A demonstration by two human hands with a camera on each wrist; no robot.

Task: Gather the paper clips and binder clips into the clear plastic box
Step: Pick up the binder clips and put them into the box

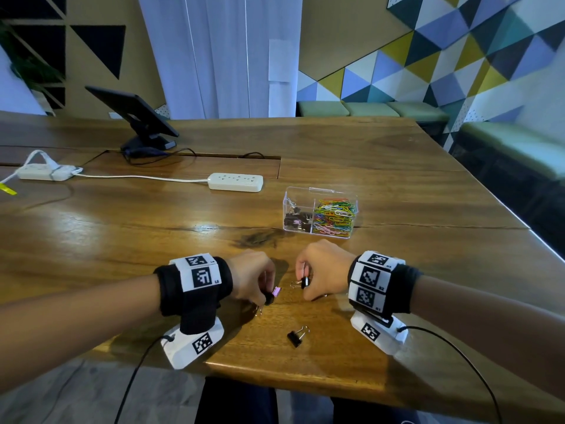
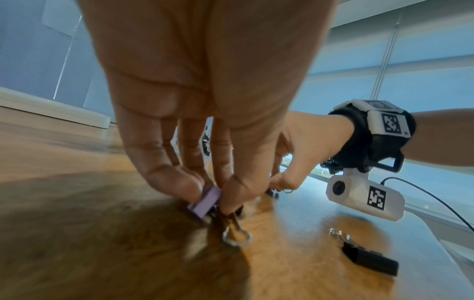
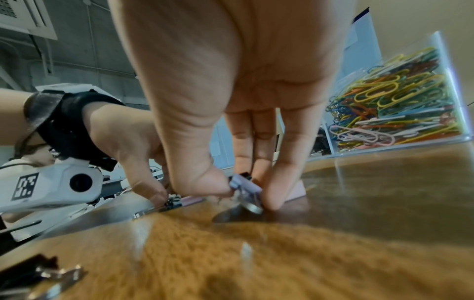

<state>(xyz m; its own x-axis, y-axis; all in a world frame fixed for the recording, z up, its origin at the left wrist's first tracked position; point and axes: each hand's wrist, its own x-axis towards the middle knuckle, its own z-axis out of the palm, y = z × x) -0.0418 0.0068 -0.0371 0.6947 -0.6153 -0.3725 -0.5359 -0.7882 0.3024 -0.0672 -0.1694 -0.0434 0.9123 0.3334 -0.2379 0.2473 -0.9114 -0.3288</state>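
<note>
Thumb and fingers of my left hand point(image 1: 269, 293) pinch a lilac binder clip point(image 1: 276, 291) low over the wooden table; the left wrist view shows that clip point(image 2: 205, 203) with its wire handles touching the wood. My right hand point(image 1: 304, 286) pinches a small black binder clip point(image 1: 304, 283) just to the right of it, held between thumb and fingers point(image 3: 246, 189). A loose black binder clip point(image 1: 295, 336) lies nearer me, between both wrists. The clear plastic box point(image 1: 286, 206) stands beyond the hands, with coloured paper clips point(image 1: 334, 215) in its right half and binder clips point(image 1: 296, 220) in its left.
A white power strip point(image 1: 235, 182) lies behind the box, and a second one point(image 1: 42, 172) is at the far left with cables. A tablet on a stand point(image 1: 140, 117) sits at the back. The table's near edge point(image 1: 305, 390) runs just below my wrists.
</note>
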